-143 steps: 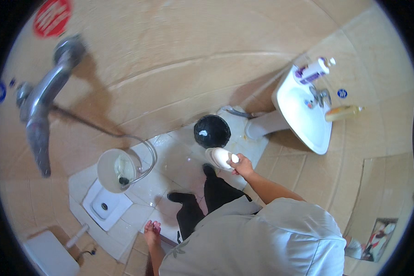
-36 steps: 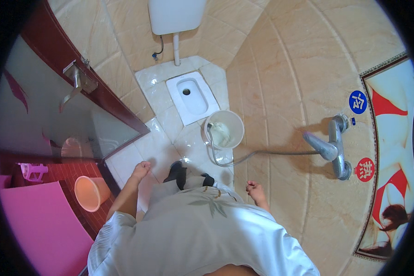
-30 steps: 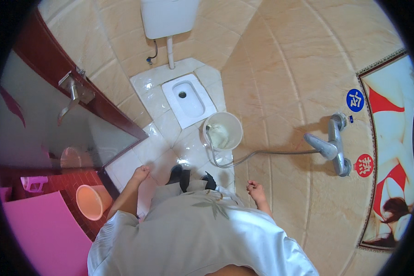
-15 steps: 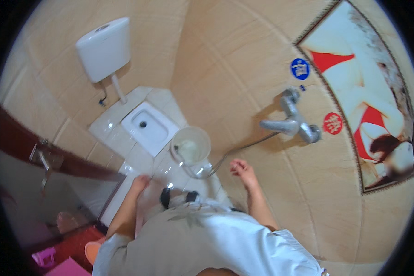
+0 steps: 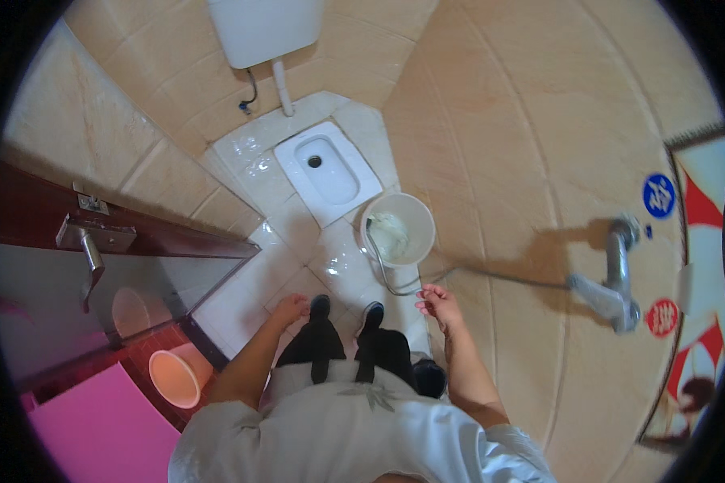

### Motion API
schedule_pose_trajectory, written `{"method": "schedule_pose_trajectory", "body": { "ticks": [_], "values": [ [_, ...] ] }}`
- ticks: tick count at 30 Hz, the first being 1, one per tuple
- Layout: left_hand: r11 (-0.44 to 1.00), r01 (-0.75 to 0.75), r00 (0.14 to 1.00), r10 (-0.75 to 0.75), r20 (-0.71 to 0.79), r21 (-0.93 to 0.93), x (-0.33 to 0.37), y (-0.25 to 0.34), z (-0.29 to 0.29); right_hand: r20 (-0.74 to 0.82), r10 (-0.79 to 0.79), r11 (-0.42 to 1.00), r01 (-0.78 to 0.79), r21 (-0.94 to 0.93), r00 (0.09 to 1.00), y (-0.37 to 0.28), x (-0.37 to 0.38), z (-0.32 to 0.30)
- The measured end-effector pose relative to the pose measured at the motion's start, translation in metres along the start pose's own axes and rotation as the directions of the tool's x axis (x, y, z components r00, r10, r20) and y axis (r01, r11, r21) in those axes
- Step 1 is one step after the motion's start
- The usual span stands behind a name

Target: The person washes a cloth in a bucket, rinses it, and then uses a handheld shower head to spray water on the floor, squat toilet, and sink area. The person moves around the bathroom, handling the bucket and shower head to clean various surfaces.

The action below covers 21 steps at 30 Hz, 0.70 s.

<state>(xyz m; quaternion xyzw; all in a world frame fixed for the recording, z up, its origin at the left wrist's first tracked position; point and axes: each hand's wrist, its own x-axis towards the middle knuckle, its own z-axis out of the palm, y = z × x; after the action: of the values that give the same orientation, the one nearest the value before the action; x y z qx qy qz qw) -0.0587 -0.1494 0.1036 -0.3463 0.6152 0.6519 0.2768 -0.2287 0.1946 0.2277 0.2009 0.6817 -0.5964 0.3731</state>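
My left hand (image 5: pixel 292 308) hangs above the floor tiles beside my left shoe, its fingers loosely bent and nothing seen in it. On the right, my right hand (image 5: pixel 441 306) is held low with thumb and fingers half curled and slightly apart. Its fingertips overlap the grey shower hose (image 5: pixel 387 278) in view; whether they touch it I cannot tell. The hose runs from the wall mixer tap (image 5: pixel 618 274) and curves over the rim of a white bucket (image 5: pixel 428 233). Inside the bucket lies whitish, cloth-like stuff (image 5: pixel 388 235), perhaps in water.
A white squat toilet (image 5: pixel 330 173) is set in the floor beyond the bucket, with a cistern (image 5: pixel 267 30) above it. On the left stands a door with a metal handle (image 5: pixel 93 258). An orange bucket (image 5: pixel 176 378) sits beside a pink surface (image 5: pixel 109 427) at the lower left.
The view has swung left, so the toilet, bucket and tap appear farther right. More of the orange bucket, pink surface and my legs shows. My right hand now appears beside the hose.
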Motion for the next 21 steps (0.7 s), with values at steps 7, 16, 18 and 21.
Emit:
{"method": "schedule_pose_trajectory", "body": {
  "ticks": [7, 16, 18, 21],
  "values": [
    [0.961, 0.108, 0.952, -0.174, -0.253, -0.255, -0.04, -0.085, -0.01, 0.018, 0.06, 0.998, -0.06, -0.031, 0.998, 0.033, 0.207, 0.026],
    [0.8, 0.446, 0.718, -0.588, -0.373, -0.402, -0.106, -0.22, 0.053, 0.291, -0.394, 0.588, 0.482, -0.649, 0.872, 0.171, 0.521, 0.035],
    [0.774, 0.512, 0.702, -0.627, -0.339, -0.371, -0.101, -0.236, 0.062, 0.232, -0.3, 0.623, 0.375, -0.686, 0.925, 0.177, 0.546, 0.039],
    [0.783, 0.527, 0.709, -0.619, -0.336, -0.331, -0.11, -0.241, 0.078, -0.008, 0.135, 0.807, -0.115, -0.579, 0.991, 0.174, 0.536, 0.078]
  ]
}}
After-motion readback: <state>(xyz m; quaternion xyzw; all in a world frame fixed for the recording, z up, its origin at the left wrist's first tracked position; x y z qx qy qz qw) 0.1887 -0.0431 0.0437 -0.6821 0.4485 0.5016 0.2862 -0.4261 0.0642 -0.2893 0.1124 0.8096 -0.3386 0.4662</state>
